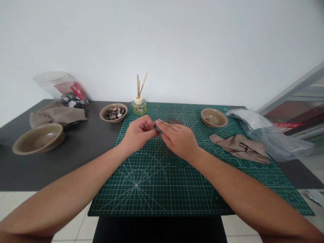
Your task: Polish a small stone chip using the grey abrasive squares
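Both my hands meet above the middle of a green cutting mat (157, 182). My left hand (138, 133) is curled closed, and my right hand (178, 139) pinches with fingers together; between their fingertips sits a small grey-blue piece (157, 127), too small to name. Just behind my right hand a small brown piece of fabric (175, 121) lies on the mat. A small bowl of dark and pale pieces (114, 112) stands to the left of the mat's far corner.
A reed diffuser bottle (139, 105) stands at the mat's far left. An empty-looking tan bowl (214, 117), crumpled brown cloth (241, 145) and a clear plastic bag (268, 135) lie right. At left are a large tan bowl (37, 137), cloth (57, 114) and a tipped plastic jar (62, 88).
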A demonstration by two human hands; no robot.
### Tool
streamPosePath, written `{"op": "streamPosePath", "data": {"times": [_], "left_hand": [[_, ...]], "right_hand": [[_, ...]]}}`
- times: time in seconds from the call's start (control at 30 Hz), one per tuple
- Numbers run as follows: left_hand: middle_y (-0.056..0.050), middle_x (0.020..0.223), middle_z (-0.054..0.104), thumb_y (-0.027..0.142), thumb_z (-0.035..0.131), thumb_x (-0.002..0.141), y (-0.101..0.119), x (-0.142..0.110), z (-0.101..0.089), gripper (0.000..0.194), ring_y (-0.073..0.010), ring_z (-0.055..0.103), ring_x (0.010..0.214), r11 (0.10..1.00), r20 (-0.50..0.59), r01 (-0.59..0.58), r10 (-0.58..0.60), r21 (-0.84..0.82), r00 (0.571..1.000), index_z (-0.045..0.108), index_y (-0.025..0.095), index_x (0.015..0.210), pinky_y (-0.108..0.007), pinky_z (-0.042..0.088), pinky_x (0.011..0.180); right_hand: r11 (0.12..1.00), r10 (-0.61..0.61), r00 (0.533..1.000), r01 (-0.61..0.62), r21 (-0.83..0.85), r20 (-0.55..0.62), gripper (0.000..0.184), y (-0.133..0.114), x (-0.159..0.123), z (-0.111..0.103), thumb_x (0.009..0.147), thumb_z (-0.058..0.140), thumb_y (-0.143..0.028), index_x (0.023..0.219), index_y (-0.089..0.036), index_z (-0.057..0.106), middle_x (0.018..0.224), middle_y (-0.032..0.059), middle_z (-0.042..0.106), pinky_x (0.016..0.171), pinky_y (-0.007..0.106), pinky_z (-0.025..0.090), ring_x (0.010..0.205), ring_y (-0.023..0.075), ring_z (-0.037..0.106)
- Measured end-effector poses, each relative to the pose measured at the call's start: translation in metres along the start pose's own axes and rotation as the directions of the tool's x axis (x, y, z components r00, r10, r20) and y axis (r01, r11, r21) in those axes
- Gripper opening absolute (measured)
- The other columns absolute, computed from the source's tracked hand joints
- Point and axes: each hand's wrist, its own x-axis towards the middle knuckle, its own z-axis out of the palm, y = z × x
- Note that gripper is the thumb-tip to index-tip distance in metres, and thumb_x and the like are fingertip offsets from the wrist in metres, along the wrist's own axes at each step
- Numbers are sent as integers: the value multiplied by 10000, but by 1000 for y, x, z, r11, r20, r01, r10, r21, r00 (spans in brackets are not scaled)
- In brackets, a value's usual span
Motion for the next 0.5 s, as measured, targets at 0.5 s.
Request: {"op": "streamPosePath", "data": {"times": [0.5], "left_hand": [[51, 621, 673, 235, 821, 705, 1, 2, -1, 252, -150, 701, 619, 996, -2, -11, 11, -88, 1000, 574, 214, 749, -301, 597, 655]], "right_hand": [[999, 37, 999, -36, 40, -37, 415, 1, -2, -1, 1041, 489, -153, 1416, -112, 663, 1223, 108, 812, 899, 310, 637, 977, 195, 809]]}}
